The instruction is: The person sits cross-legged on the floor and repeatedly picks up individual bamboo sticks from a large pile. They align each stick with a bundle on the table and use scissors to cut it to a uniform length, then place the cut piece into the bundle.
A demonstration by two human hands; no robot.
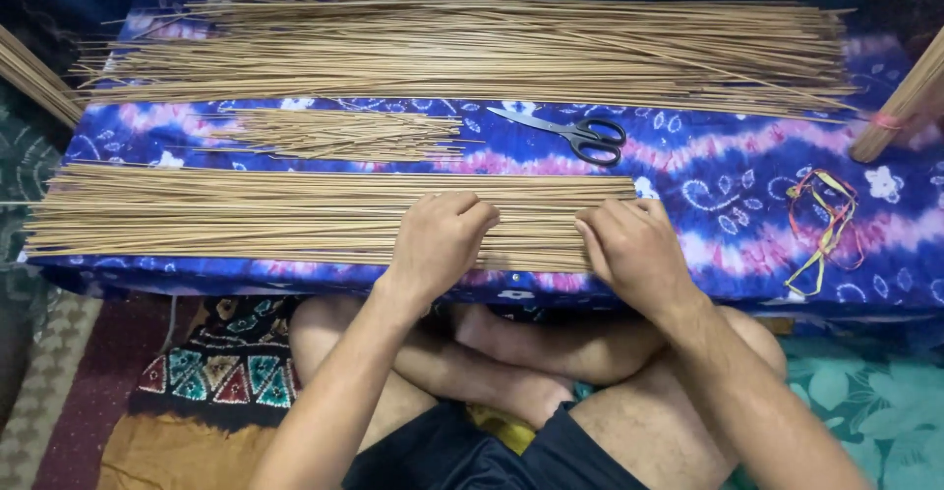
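Crossed bare legs sit closest, beneath a low table draped in a blue-and-pink tie-dye cloth (747,215). Both hands press down on the near layer of thin sticks (246,215) along the table's front edge: the left hand (440,239) and right hand (634,247) rest with fingers curled over the sticks, gripping nothing. These sticks look light, stiff and brittle, likely to roll; gathering them mid-length seems safest. Black-handled scissors (575,134) lie beyond.
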